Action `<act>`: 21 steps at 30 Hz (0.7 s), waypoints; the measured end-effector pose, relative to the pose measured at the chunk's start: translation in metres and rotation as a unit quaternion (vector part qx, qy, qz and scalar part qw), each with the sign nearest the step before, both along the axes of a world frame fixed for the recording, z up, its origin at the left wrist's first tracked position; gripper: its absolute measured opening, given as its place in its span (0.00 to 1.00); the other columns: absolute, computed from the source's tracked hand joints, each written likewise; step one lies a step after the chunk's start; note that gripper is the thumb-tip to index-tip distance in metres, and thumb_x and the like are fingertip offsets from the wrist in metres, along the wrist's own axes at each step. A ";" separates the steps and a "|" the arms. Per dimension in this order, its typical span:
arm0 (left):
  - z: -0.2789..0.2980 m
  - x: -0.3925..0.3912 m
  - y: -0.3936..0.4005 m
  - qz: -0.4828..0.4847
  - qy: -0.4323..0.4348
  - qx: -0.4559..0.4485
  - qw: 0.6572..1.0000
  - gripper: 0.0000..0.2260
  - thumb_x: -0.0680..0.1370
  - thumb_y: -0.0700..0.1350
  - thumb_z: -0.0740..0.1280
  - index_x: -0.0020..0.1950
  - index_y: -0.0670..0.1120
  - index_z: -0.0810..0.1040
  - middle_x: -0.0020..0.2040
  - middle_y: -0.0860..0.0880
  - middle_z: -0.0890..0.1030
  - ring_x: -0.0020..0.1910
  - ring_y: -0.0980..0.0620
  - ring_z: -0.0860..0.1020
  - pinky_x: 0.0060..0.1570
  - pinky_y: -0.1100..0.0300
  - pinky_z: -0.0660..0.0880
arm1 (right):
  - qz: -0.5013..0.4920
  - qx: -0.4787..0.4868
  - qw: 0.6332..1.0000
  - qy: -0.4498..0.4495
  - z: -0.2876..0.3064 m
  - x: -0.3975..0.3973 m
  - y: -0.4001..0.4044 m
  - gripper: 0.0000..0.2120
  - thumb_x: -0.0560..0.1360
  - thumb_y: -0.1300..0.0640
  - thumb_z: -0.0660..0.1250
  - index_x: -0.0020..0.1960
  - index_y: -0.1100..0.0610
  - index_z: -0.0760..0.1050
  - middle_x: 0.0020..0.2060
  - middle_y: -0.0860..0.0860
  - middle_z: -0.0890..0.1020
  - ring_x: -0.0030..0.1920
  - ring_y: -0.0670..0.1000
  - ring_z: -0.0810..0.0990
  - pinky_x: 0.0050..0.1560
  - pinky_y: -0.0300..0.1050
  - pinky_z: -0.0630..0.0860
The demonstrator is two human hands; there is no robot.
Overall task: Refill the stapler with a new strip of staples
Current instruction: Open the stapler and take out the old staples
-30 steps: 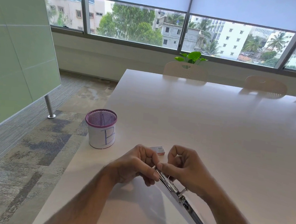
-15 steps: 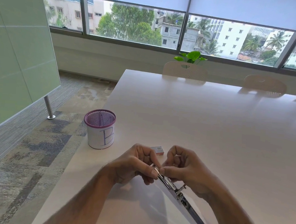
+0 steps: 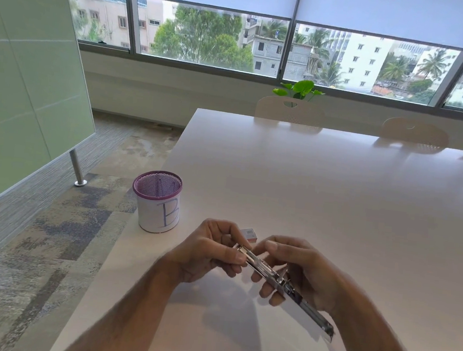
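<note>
Both hands hold the stapler [image 3: 285, 283] opened out flat above the white table [image 3: 335, 202]; left hand [image 3: 211, 251] pinches its far tip, right hand [image 3: 297, 269] grips the mid-section w/ fingers curled; mesh cup [image 3: 156, 200] marked "B" stands near the left edge; small staple box [image 3: 249, 233] behind the hands, print unreadable.

The white table [image 3: 335, 202] is wide and bare past the hands and out to the right, so a hand could move there freely. On the left, near the table edge, stands a purple mesh cup [image 3: 156, 200]. A small staple box [image 3: 249, 233] lies just behind the left hand [image 3: 211, 251], close beside the cup.
</note>
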State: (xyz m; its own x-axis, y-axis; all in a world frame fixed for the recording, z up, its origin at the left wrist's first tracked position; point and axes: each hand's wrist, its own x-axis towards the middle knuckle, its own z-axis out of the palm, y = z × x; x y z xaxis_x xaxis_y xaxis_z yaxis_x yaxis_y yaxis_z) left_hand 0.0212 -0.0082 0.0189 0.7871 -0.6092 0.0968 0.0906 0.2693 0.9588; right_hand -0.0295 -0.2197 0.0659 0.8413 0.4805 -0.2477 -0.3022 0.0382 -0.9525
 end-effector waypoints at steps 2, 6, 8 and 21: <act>0.000 0.000 0.000 0.025 0.003 0.002 1.000 0.09 0.66 0.33 0.76 0.44 0.40 0.84 0.33 0.42 0.84 0.27 0.50 0.82 0.28 0.60 0.80 | 0.009 0.020 1.000 -0.019 0.001 0.001 -0.006 0.26 0.65 0.50 0.80 0.56 0.63 0.78 0.45 0.65 0.82 0.34 0.59 0.85 0.30 0.48 0.83; 0.001 0.002 0.001 0.075 0.012 -0.003 0.997 0.06 0.68 0.33 0.74 0.43 0.40 0.84 0.35 0.42 0.85 0.28 0.49 0.81 0.29 0.60 0.79 | -0.011 -0.066 0.988 -0.137 0.002 0.000 -0.013 0.13 0.66 0.59 0.79 0.47 0.61 0.81 0.50 0.69 0.81 0.38 0.59 0.85 0.32 0.48 0.83; 0.002 0.002 0.001 0.091 0.016 0.003 0.996 0.06 0.68 0.34 0.74 0.44 0.40 0.84 0.36 0.42 0.85 0.29 0.49 0.82 0.30 0.60 0.80 | -0.045 -0.099 0.980 -0.168 0.000 0.000 -0.013 0.08 0.66 0.60 0.79 0.41 0.60 0.82 0.52 0.72 0.81 0.37 0.58 0.86 0.32 0.48 0.83; 0.004 0.004 -0.004 0.124 0.111 0.085 0.982 0.07 0.62 0.35 0.68 0.36 0.41 0.84 0.31 0.41 0.81 0.26 0.48 0.79 0.27 0.61 0.78 | -0.095 -0.214 0.939 -0.252 -0.009 0.005 -0.004 0.08 0.65 0.68 0.79 0.35 0.56 0.86 0.39 0.60 0.87 0.37 0.66 0.83 0.31 0.43 0.80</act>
